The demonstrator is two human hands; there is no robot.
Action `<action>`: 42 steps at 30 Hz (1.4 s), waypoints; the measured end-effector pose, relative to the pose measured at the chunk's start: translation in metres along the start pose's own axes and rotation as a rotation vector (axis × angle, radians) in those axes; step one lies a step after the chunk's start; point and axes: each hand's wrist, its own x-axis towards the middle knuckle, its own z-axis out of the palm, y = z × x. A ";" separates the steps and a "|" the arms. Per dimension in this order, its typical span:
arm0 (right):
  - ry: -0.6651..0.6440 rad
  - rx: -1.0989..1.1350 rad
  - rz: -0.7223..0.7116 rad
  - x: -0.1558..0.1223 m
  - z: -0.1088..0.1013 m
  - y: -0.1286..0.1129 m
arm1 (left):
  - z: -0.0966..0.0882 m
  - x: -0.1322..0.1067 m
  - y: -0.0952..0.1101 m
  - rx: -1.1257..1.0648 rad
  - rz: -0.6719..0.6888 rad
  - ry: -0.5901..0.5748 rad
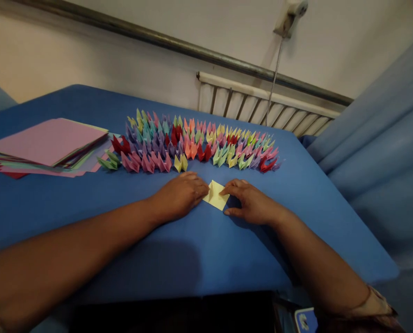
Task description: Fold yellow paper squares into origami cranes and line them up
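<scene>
A small folded piece of pale yellow paper (217, 198) lies on the blue-covered table near its middle, with a raised crease on its left part. My left hand (183, 195) rests at the paper's left corner, fingers together and pressed on it; the thumb is hidden. From the other side, my right hand (253, 202) has its index finger on the paper's right part and its thumb by the lower right edge. Just beyond both hands stand rows of folded paper cranes (192, 148) in many colours, a yellow crane (180, 163) being among the nearest.
A stack of coloured paper sheets (50, 141), pink on top, lies at the left of the blue tablecloth (151, 273). Behind the table are a radiator (241, 99) and a wall pipe (178, 44). A blue curtain (383, 152) hangs along the right side.
</scene>
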 end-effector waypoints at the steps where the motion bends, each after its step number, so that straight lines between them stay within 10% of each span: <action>1: 0.000 0.000 0.016 0.000 0.000 -0.002 | 0.000 0.000 -0.001 -0.003 0.008 -0.016; 26: -0.119 -0.340 -0.104 0.009 -0.003 -0.020 | 0.011 0.002 0.024 0.242 0.269 -0.109; 42: -0.080 -0.366 -0.105 0.011 0.002 -0.018 | 0.008 0.000 0.020 -0.165 -0.057 -0.086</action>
